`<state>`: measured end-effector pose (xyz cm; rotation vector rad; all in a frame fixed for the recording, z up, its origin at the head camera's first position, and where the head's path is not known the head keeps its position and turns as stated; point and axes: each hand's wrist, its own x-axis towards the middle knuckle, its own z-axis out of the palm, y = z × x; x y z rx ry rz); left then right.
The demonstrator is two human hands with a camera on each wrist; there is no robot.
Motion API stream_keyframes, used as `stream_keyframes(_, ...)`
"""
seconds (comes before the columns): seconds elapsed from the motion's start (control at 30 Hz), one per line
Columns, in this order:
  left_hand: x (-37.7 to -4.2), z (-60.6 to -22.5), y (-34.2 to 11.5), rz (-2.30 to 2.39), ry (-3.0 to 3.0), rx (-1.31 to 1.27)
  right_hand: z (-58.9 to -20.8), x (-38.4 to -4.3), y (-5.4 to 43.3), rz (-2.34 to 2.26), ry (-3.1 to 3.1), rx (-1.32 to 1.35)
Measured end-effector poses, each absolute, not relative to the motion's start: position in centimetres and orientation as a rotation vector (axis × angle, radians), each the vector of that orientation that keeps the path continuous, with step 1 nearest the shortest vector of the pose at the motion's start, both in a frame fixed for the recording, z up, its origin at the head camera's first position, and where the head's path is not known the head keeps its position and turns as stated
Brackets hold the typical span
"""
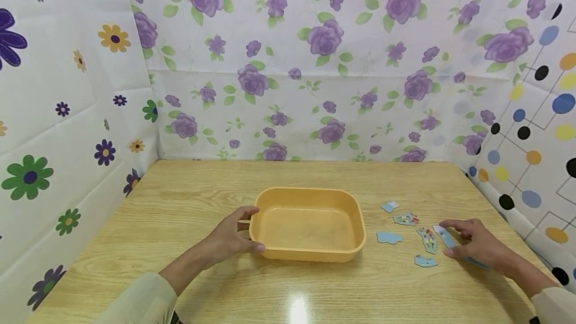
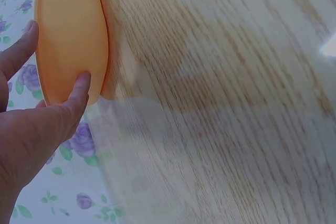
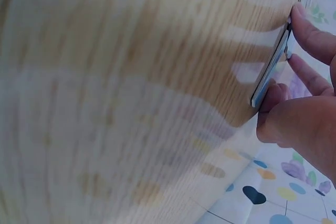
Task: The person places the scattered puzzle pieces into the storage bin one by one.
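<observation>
Left sleeve (image 1: pixel 143 298) slants inward, fingers (image 1: pixel 246 210) gripping basin (image 1: pixel 310 225).

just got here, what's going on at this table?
A person's left grip holds the left end of a yellow-orange bin, which sits upright on the wooden table. Their right grip has thumb and finger at a flat blue-and-white piece, toward the table's right side. More loose pieces lie between that piece and the bin.
</observation>
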<state>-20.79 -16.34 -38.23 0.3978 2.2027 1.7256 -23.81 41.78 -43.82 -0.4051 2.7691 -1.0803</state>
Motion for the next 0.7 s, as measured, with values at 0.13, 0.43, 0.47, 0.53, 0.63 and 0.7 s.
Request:
stream_keyframes(0.13, -20.75, -38.13, -16.33, 1.717, 2.207, 0.403, -43.85, -23.90, 42.13, -1.077, 2.744, -0.423)
stream_keyframes(0.43, -20.72, -37.99, -16.31, 1.704, 2.226, 0.406, -44.01, -23.85, 42.25, -1.106, 2.756, -0.413)
stream_keyframes(0.47, -20.73, -38.00, -16.32, 1.705, 2.225, 0.406, -44.01, -23.82, 42.25, -1.097, 2.763, -0.407)
stream_keyframes(0.53, -20.74, -38.03, -16.32, 1.702, 2.228, 0.406, -43.98, -23.76, 42.26, -1.083, 2.770, -0.391)
stream_keyframes(0.63, -20.75, -38.10, -16.31, 1.700, 2.229, 0.408, -43.91, -23.71, 42.30, -1.070, 2.774, -0.363)
stream_keyframes(0.7, -20.77, -38.12, -16.29, 1.704, 2.227, 0.404, -43.81, -23.61, 42.25, -1.075, 2.768, -0.354)
